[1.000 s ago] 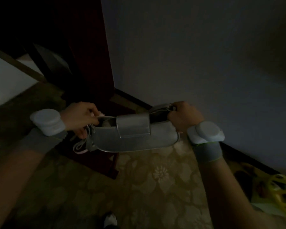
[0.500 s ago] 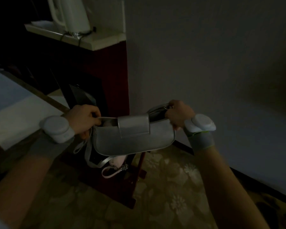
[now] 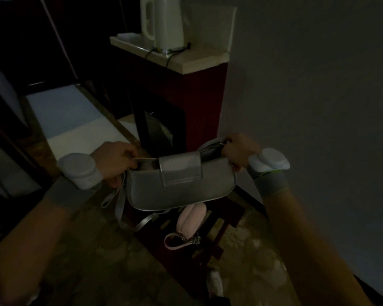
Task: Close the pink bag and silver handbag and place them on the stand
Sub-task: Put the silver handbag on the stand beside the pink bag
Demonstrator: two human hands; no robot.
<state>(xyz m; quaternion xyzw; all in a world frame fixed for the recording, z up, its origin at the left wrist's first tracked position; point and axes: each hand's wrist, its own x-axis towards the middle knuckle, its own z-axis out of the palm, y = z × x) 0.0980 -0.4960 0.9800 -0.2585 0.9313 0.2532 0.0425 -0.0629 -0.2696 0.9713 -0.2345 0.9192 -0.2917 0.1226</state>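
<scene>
I hold the silver handbag (image 3: pixel 181 186) in the air between both hands, its front flap hanging down and its top still gaping. My left hand (image 3: pixel 113 161) grips its left top edge; my right hand (image 3: pixel 238 151) pinches the right end near the zipper. Its strap dangles below on the left. Under it, the pink bag (image 3: pixel 191 219) lies on the dark red slatted stand (image 3: pixel 228 210), wrist loop and a metal charm toward me.
A dark red cabinet (image 3: pixel 203 96) with a pale top carries a white kettle (image 3: pixel 166 21) behind the stand. The grey wall (image 3: pixel 318 96) runs along the right. A bed edge (image 3: pixel 80 133) lies left. Patterned carpet (image 3: pixel 119 261) covers the floor; my shoe (image 3: pixel 215 283) shows below.
The view has tilted upward, so the cabinet and kettle come into sight and the pink bag on the stand shows below. Both hands keep the same hold on the silver handbag.
</scene>
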